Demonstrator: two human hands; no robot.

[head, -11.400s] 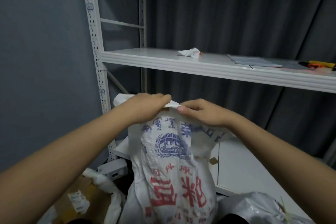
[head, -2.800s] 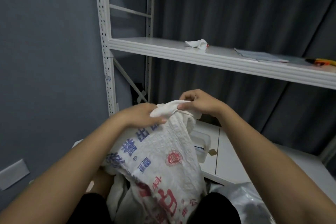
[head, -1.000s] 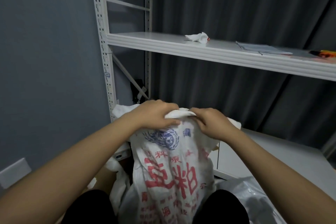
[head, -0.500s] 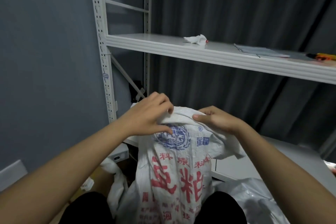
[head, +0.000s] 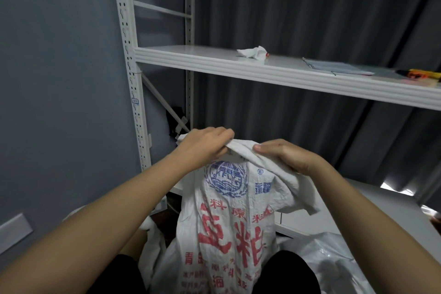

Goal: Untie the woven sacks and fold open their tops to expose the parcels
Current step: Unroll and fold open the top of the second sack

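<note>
A white woven sack (head: 229,219) with a blue globe logo and big red characters stands upright between my knees. My left hand (head: 205,143) grips the bunched top of the sack from the left, fingers curled over the cloth. My right hand (head: 284,155) holds the same twisted top from the right, thumb and fingers pinching the fabric. A loose flap of the sack hangs below my right wrist. The sack's mouth is gathered shut; no parcels show.
A white metal shelf (head: 274,71) runs above, carrying a crumpled white tissue (head: 253,53), flat sheets (head: 338,69) and an orange-yellow tool (head: 420,74). A slotted upright post (head: 131,74) stands left. A silvery plastic bag (head: 334,262) lies at lower right beside a low white surface (head: 372,205).
Both hands have shifted along the sack's gathered top; the left hand flattened down over the cloth, the right moved slightly right. The sack stays upright with its print facing me.
</note>
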